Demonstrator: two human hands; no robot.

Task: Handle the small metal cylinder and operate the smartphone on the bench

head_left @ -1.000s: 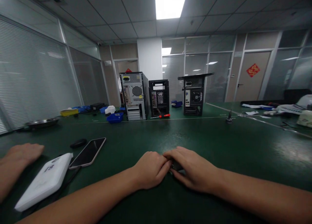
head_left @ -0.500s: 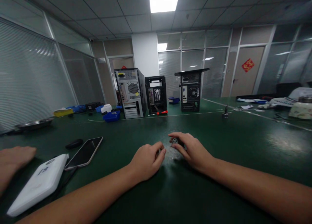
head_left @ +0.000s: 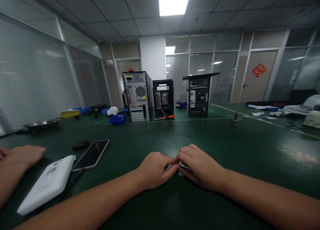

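My left hand [head_left: 158, 170] and my right hand [head_left: 198, 165] meet just above the green table [head_left: 120, 203], fingertips touching. Both are closed, thumbs pressed toward the fingers. A small pale grey part [head_left: 180, 167] shows between the right thumb and fingers; the hands hide nearly all of it. Half a second ago it looked round, with holes like a small wheel. What my left fingertips pinch, if anything, is hidden.
At left lie a phone [head_left: 92, 154], a white power bank [head_left: 48, 183], a black mouse-like object [head_left: 80, 145] and another person's hand [head_left: 27, 155]. Computer cases [head_left: 138, 96] stand at the back, with a red-handled screwdriver [head_left: 168, 117]. A small metal object [head_left: 235, 119] stands right.
My two hands have come together. My right fingers, partly spread around the round grey part before, have closed and now cover most of it. The view has shifted slightly.
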